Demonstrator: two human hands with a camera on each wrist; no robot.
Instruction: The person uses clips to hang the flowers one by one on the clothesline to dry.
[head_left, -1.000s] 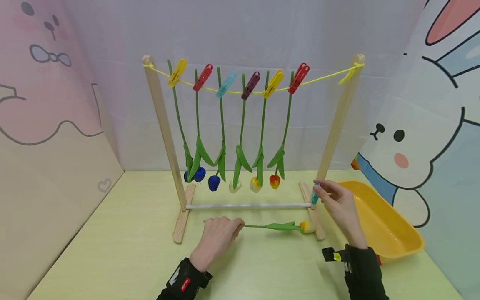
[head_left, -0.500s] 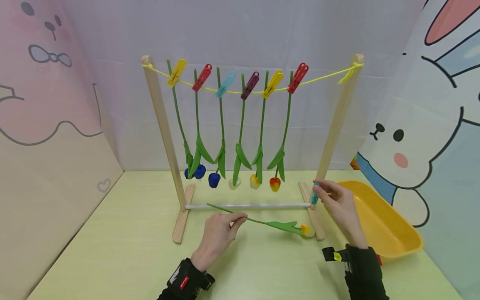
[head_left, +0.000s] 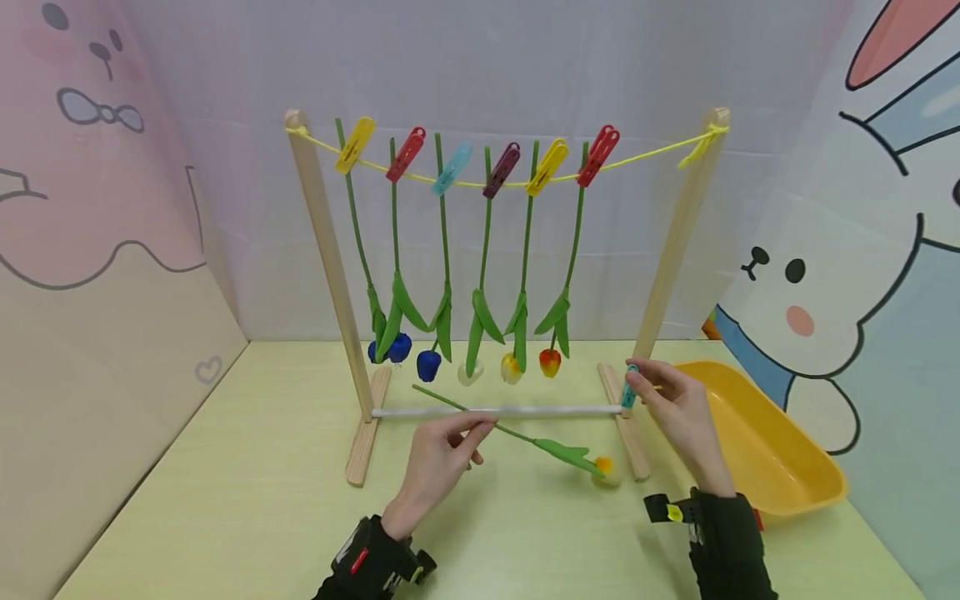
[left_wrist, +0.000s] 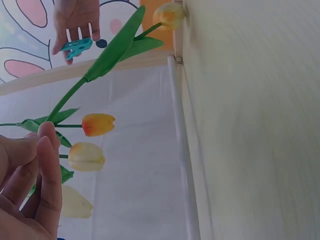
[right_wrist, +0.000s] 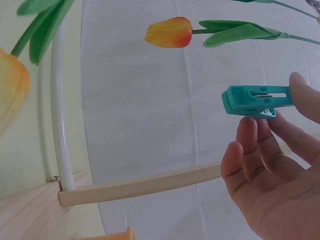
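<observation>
My left hand (head_left: 438, 462) pinches the green stem of an artificial tulip (head_left: 558, 450) between thumb and fingertips. Its pale yellow bloom (left_wrist: 169, 16) hangs lower right, near the frame's right foot, while the bare stem end points up left. At the right post, my right hand (head_left: 678, 408) holds a teal clothespin (right_wrist: 257, 100) between thumb and fingers. Above and behind, several tulips hang head down from a yellow string (head_left: 645, 157), each under a clothespin, such as the red clothespin (head_left: 598, 156) at the right end. An orange-red tulip (head_left: 550, 363) hangs from that one.
A wooden frame carries the string, with a left post (head_left: 330, 267), a right post (head_left: 678, 250) and a white crossbar (head_left: 525, 412) low between them. Its wooden foot (head_left: 360, 454) rests on the table (head_left: 225, 517). Right of my right hand stands a yellow tray (head_left: 817, 492).
My left hand has lifted the tulip's stem off the table and tilted it, stem end rising and bloom dipping and shifting slightly left. My right hand with the clothespin has stayed in place.
</observation>
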